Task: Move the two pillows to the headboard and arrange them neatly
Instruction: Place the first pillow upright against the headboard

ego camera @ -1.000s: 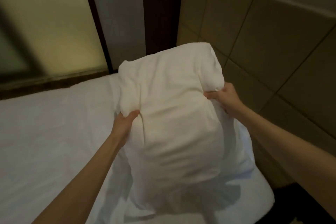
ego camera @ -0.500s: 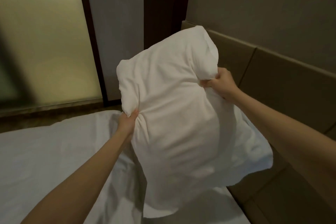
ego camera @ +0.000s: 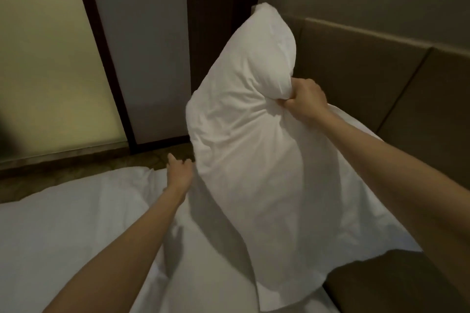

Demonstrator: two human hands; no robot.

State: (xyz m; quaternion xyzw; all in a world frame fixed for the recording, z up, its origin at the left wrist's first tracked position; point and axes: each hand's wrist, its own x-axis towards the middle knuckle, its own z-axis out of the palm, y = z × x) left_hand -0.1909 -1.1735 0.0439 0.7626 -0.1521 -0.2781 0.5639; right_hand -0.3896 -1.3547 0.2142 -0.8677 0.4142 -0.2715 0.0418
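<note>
A white pillow [ego camera: 249, 160] stands on end above the bed, tilted with its top corner toward the wall. My right hand [ego camera: 305, 101] is clenched on its right edge near the top, bunching the cover. My left hand [ego camera: 179, 173] is off the pillow, just left of its lower edge, fingers spread and holding nothing. A second white pillow [ego camera: 368, 211] seems to lie behind the raised one, against the padded tan headboard [ego camera: 368, 79] on the right; most of it is hidden.
The bed's white sheet [ego camera: 76, 231] fills the lower left. Beyond the bed's far edge runs a strip of patterned floor [ego camera: 76, 173], then a frosted glass panel [ego camera: 50, 58], a grey panel and a dark wooden post [ego camera: 221, 33] in the corner.
My left hand has let go of the pillow's left edge and dropped beside it. My right hand has lifted the pillow higher and swung its top toward the headboard corner.
</note>
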